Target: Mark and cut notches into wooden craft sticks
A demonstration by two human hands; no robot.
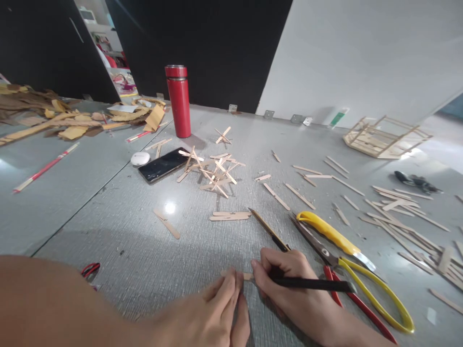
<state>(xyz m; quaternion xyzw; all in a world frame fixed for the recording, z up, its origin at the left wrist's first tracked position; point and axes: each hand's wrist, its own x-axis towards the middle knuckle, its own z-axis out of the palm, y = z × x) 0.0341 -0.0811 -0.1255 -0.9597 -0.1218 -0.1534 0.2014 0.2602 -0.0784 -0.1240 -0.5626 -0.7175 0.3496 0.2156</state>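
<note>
My left hand (pixel 213 308) has its fingertips pressed together on a wooden craft stick (pixel 248 276) lying flat on the table. Only a short end of that stick shows between my hands. My right hand (pixel 300 284) is closed around a slim black pen (pixel 314 284), whose tip is hidden by my fingers near the stick. Just beyond the right hand lies a narrow gold-and-black cutter (pixel 269 229), partly covered by that hand. Scissors (pixel 379 289) with yellow and red handles lie to the right, beside a yellow utility knife (pixel 329 233).
Behind my hands are paired craft sticks (pixel 230 216), a pile of crossed sticks (pixel 217 173), a black phone (pixel 162 165), a white earbud case (pixel 140 158) and a red flask (pixel 179 103). Loose sticks (pixel 401 226) and a stick frame (pixel 383 140) lie right; cardboard scraps (pixel 72 120) lie left.
</note>
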